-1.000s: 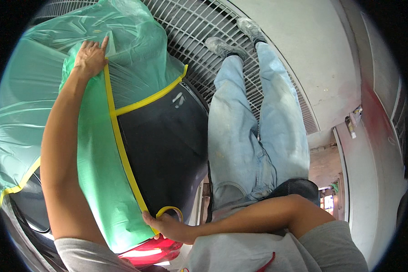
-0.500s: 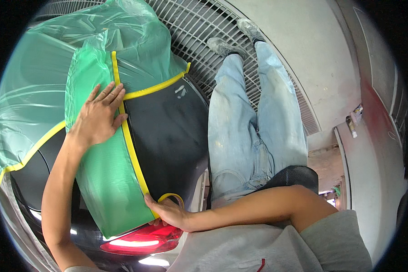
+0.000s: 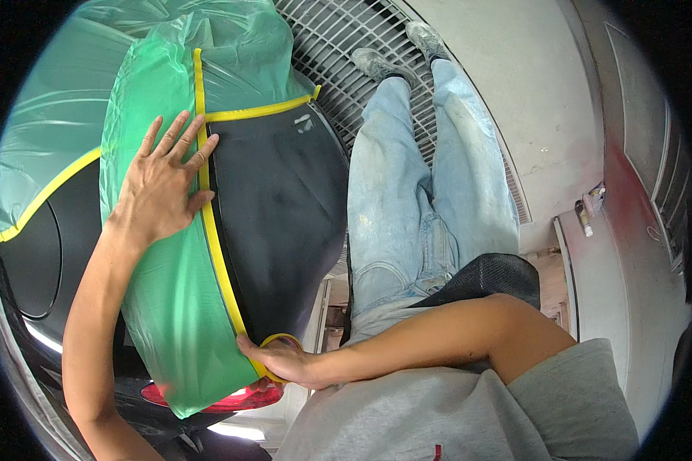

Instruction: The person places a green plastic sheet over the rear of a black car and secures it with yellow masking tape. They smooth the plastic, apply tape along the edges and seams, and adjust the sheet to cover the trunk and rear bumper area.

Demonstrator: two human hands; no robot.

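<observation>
Midway along the long yellow tape strip [image 3: 220,265], off its far end now, the left hand [image 3: 158,192] lies flat and spread while the right hand [image 3: 286,361] (gripping the round yellow tape roll [image 3: 279,336]) stays nearer, apparently tautening the bright green plastic sheet [image 3: 178,307] left of the strip.

1. Floor grating [image 3: 331,38] was open metal mesh; smooth pale grey floor [image 3: 507,92] ran alongside.
2. Wall [image 3: 638,292] at right was grey, with a reddish patch [image 3: 621,180].
3. Light looked soft, fairly even.
</observation>
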